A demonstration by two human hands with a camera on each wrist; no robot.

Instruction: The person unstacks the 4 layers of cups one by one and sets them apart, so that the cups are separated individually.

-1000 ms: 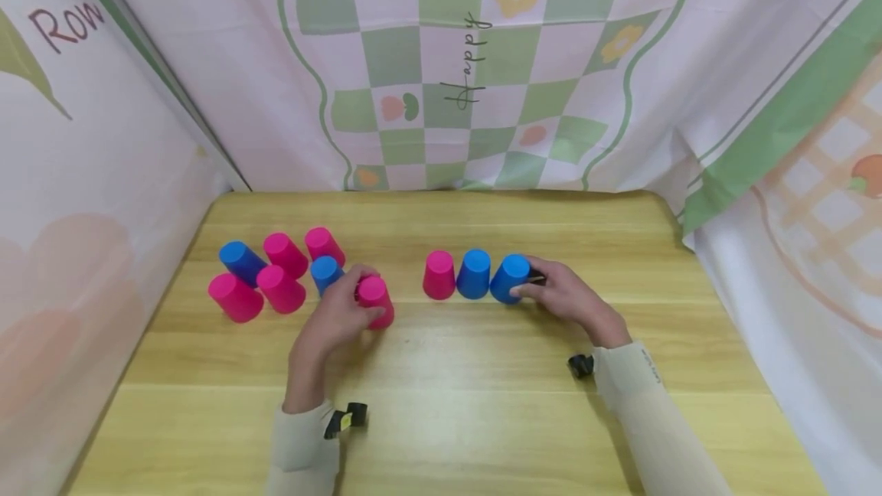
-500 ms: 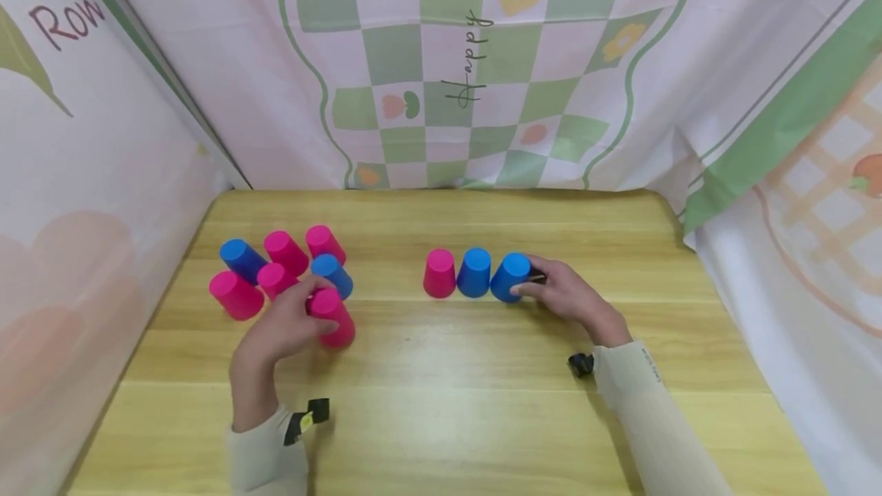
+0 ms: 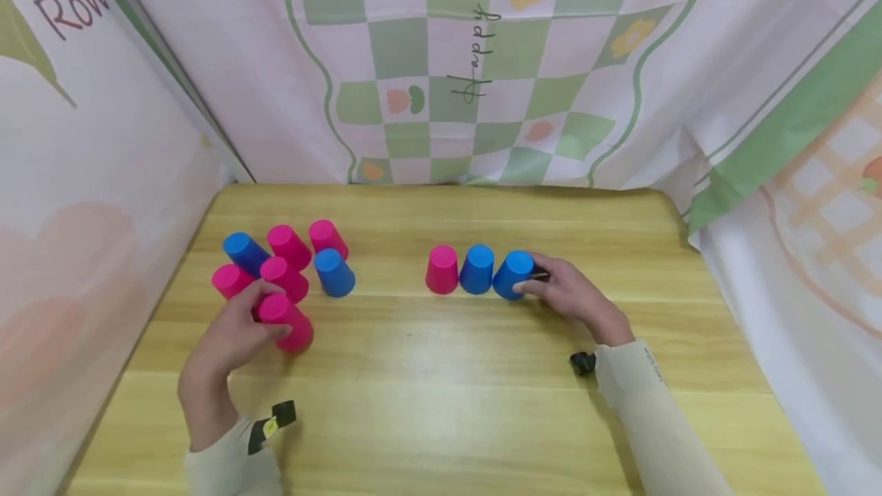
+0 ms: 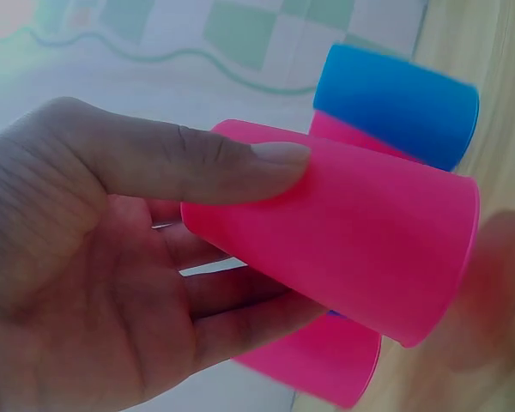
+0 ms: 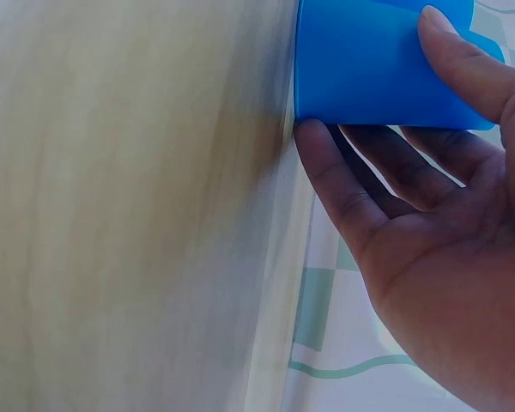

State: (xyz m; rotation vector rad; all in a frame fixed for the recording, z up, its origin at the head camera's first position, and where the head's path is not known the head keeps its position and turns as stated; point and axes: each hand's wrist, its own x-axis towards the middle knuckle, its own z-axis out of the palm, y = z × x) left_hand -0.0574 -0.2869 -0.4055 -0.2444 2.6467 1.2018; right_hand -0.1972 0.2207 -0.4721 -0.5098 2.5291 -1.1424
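My left hand [image 3: 230,339] grips an upside-down pink cup [image 3: 294,329], thumb on the near side and fingers behind. In the left wrist view this held cup [image 4: 352,232] hangs a little above the table, its shadow apart from the rim. Behind it stand another pink cup [image 3: 288,279] and a blue cup [image 3: 335,275]. My right hand [image 3: 572,289] holds a blue cup [image 3: 511,278] at the right end of a short row. That cup's rim [image 5: 299,64] is down at the tabletop in the right wrist view. A blue cup [image 3: 477,270] and a pink cup [image 3: 442,272] complete the row.
Further upside-down cups fill the left group: a blue cup [image 3: 246,255], a pink cup [image 3: 289,249], a pink cup [image 3: 329,239] and a partly hidden pink cup [image 3: 230,279]. The wooden table [image 3: 441,389] meets a patterned curtain [image 3: 475,98] behind.
My left hand has carried the pink cup leftward, from between the row and the left group to the front of that group. My right hand stays on its blue cup.
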